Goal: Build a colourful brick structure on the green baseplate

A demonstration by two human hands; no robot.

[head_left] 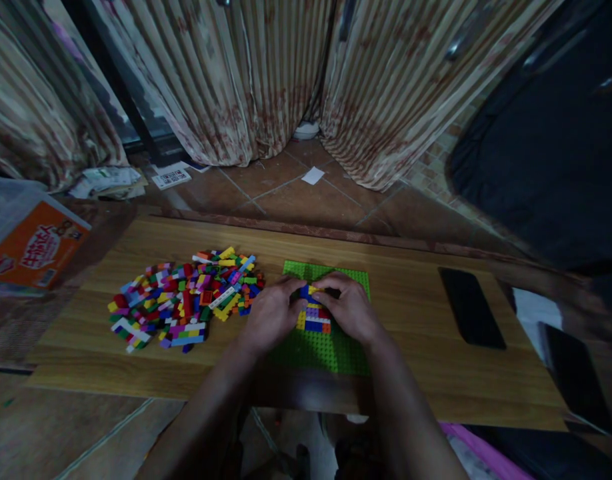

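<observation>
Touching multicoloured rectangular plastic bricks [314, 326] atop green studded plastic baseplate [331, 360] with left hand [272, 313] and right hand [351, 310]; cannot tell whether clamped.

studded plastic baseplate [331, 353], smooth wooden tabletop [409, 320]

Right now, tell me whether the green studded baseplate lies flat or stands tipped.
Flat: the green studded baseplate rests on the brown wooden table, studs facing up, with small multicoloured bricks standing on it.
</observation>
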